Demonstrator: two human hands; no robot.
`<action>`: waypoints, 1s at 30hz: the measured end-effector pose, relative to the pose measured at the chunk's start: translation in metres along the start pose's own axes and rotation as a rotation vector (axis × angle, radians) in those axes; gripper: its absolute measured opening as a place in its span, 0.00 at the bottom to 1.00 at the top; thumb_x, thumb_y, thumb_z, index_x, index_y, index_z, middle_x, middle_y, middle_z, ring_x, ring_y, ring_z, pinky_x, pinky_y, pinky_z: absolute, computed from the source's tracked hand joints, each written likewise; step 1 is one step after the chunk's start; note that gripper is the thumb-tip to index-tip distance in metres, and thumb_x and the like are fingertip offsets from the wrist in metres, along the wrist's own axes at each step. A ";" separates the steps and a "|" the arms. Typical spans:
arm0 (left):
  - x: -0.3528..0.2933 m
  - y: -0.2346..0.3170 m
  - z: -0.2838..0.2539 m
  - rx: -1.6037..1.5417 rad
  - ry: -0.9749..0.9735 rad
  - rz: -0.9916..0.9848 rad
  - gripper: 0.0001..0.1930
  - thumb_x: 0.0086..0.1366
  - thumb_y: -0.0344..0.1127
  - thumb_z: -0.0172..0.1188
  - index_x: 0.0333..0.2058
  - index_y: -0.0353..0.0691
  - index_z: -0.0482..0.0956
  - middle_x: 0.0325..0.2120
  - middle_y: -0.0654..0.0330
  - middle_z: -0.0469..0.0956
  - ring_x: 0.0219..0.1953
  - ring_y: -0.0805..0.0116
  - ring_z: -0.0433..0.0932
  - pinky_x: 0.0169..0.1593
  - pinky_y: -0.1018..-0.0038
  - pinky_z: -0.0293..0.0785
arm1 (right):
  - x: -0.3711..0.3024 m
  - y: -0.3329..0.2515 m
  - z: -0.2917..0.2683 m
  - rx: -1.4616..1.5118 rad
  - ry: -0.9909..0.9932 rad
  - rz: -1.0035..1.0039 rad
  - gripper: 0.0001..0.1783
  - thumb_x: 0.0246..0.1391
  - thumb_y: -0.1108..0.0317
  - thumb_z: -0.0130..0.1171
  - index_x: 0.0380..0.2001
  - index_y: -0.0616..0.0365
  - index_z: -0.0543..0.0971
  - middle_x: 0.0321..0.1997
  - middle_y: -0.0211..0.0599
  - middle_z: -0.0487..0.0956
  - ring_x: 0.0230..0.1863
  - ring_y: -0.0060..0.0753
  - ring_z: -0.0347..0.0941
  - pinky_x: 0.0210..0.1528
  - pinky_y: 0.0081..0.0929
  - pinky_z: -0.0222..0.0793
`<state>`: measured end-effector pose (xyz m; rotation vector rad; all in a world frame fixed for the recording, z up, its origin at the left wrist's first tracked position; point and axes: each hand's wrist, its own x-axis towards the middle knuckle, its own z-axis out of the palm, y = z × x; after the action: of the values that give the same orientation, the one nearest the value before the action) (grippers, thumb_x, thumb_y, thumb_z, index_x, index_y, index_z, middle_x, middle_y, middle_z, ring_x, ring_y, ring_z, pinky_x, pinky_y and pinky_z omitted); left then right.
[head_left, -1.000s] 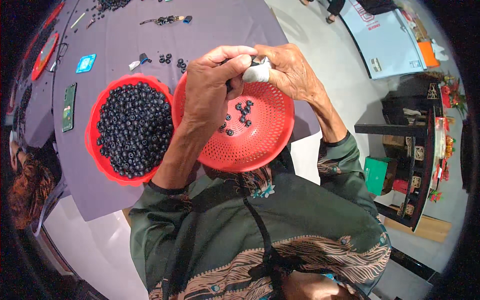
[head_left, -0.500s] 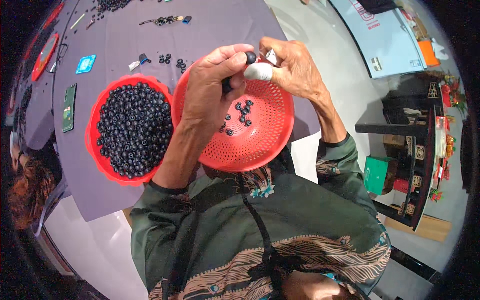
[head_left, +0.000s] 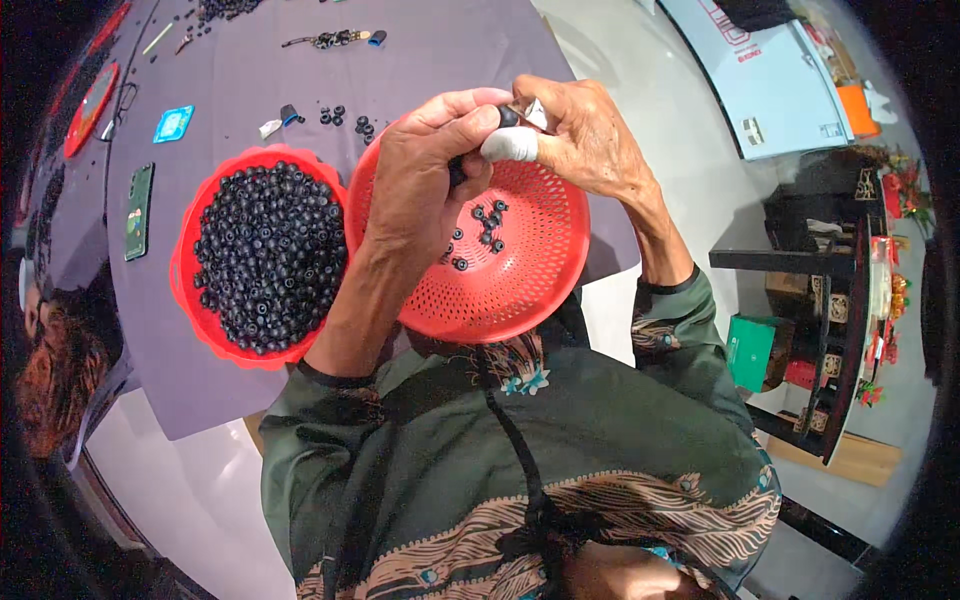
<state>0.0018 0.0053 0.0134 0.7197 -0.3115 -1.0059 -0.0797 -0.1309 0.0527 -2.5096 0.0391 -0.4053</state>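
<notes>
Above a red perforated basket (head_left: 555, 245), my two hands meet. My left hand (head_left: 425, 165) is closed, pinching a round black bead (head_left: 508, 117) between thumb and forefinger. Another dark bead (head_left: 457, 170) shows within its curled fingers. My right hand (head_left: 595, 140), its thumb wrapped in white, is closed on a small slim tool with a white wrapping (head_left: 538, 112). The tool's tip end is against or very close to the held bead; its exact kind is hidden. Several black beads (head_left: 487, 237) lie in the basket. Left of it, a red scalloped bowl (head_left: 183, 290) is heaped with black beads (head_left: 270, 255).
The table has a grey-purple cloth (head_left: 225, 405). On it are a phone (head_left: 140, 213), a blue packet (head_left: 174, 124), loose beads (head_left: 362, 126), a blue-capped piece (head_left: 290, 114) and a beaded string (head_left: 335, 40). At right stand a dark shelf (head_left: 785, 260) and a pale blue box (head_left: 770, 90).
My right thumb and the tool have shifted slightly left, onto the bead, covering more of it. My left hand keeps its hold in nearly the same place.
</notes>
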 end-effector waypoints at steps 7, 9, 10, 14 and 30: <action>0.000 -0.001 -0.001 0.005 -0.019 0.013 0.09 0.57 0.29 0.52 0.36 0.33 0.72 0.20 0.66 0.69 0.16 0.84 0.60 0.15 0.89 0.53 | -0.001 0.000 0.001 0.008 -0.017 0.032 0.23 0.40 0.51 0.61 0.19 0.61 0.68 0.12 0.34 0.64 0.13 0.28 0.60 0.15 0.25 0.53; 0.002 -0.003 0.000 -0.012 -0.007 0.015 0.09 0.57 0.29 0.52 0.36 0.33 0.72 0.21 0.66 0.69 0.16 0.84 0.60 0.15 0.89 0.53 | -0.001 -0.002 0.005 0.019 0.004 0.009 0.23 0.43 0.49 0.57 0.20 0.62 0.70 0.12 0.40 0.67 0.15 0.37 0.64 0.18 0.30 0.58; 0.002 -0.003 0.001 -0.029 0.006 0.017 0.09 0.58 0.29 0.52 0.36 0.33 0.72 0.21 0.66 0.69 0.16 0.84 0.60 0.15 0.89 0.52 | -0.001 -0.002 0.006 0.031 0.025 -0.013 0.25 0.45 0.47 0.53 0.22 0.62 0.73 0.13 0.46 0.70 0.17 0.47 0.69 0.20 0.35 0.62; 0.001 -0.001 -0.001 -0.034 0.004 -0.009 0.09 0.58 0.30 0.52 0.37 0.34 0.71 0.21 0.66 0.69 0.17 0.84 0.60 0.16 0.89 0.53 | -0.004 0.004 0.008 0.023 0.046 -0.088 0.19 0.42 0.54 0.60 0.23 0.61 0.71 0.13 0.33 0.65 0.14 0.24 0.61 0.16 0.24 0.54; 0.000 0.002 0.002 0.026 0.025 -0.048 0.07 0.55 0.33 0.55 0.32 0.39 0.69 0.22 0.69 0.70 0.16 0.85 0.62 0.18 0.89 0.56 | -0.009 0.001 0.010 -0.031 0.227 -0.232 0.14 0.35 0.75 0.60 0.31 0.62 0.74 0.25 0.32 0.75 0.19 0.25 0.71 0.20 0.19 0.66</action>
<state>0.0020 0.0049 0.0162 0.7664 -0.2870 -1.0395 -0.0849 -0.1246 0.0419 -2.4941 -0.1597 -0.7885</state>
